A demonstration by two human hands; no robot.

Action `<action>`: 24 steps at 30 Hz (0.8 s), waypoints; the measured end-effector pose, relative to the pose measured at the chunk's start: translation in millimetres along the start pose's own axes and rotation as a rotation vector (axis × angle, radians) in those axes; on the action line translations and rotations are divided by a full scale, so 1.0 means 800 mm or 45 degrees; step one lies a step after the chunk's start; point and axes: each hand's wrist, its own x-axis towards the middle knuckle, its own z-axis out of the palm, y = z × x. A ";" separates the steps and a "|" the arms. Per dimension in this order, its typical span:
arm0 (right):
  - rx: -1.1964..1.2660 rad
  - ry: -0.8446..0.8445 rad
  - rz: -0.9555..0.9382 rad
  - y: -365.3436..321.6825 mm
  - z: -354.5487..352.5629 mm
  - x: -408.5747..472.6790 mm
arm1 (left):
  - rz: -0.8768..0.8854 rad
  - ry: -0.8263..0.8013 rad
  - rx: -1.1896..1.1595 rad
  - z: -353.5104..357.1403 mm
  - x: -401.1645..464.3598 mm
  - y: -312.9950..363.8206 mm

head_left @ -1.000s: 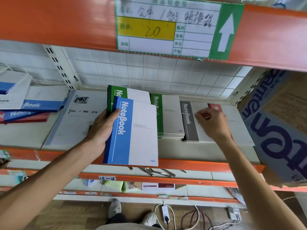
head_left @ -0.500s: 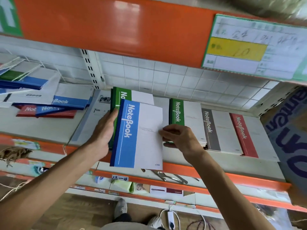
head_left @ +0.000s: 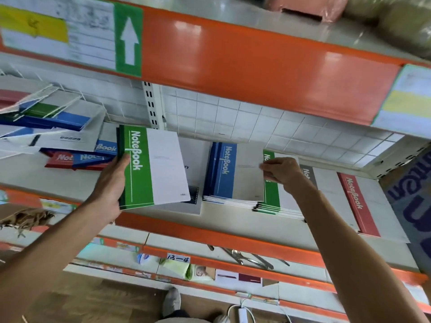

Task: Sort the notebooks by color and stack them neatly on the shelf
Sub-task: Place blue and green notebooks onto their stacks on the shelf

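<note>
The left hand (head_left: pixel 109 190) grips a green notebook (head_left: pixel 152 167) by its spine side, thumb across the green band, fingers curled behind; it is held up in front of the shelf (head_left: pixel 233 229), tilted, just over the shelf's front edge. A darker cover edge shows behind it, so there may be more than one book in that hand. The right hand (head_left: pixel 283 172) reaches in and pinches the right edge of the top blue notebook (head_left: pixel 235 173), fingers narrow on the cover. That book lies on a blue stack in the middle of the shelf, overlapping the green stack (head_left: pixel 271 199) beside it to the right. Further right lie a grey notebook (head_left: pixel 309 176) and a red notebook (head_left: pixel 358 201), flat, near the shelf's right end. Under the held green book a pale grey book (head_left: pixel 193 164) lies flat. At the shelf's left end, a loose pile of blue and red notebooks (head_left: pixel 77 157) lies jumbled. An orange beam (head_left: pixel 256 64) with a label card (head_left: pixel 70 31) runs overhead.
</note>
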 end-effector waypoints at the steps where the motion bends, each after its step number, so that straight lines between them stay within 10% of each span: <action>1: -0.027 0.017 -0.008 -0.001 0.003 0.001 | -0.006 -0.007 0.010 -0.003 0.001 0.000; 19: -0.797 0.325 -0.351 0.001 0.032 -0.010 | -0.001 -0.214 0.050 0.005 -0.003 -0.005; 24: -0.139 -0.277 -0.156 0.010 0.082 -0.092 | -0.034 -0.333 0.033 0.023 -0.012 -0.016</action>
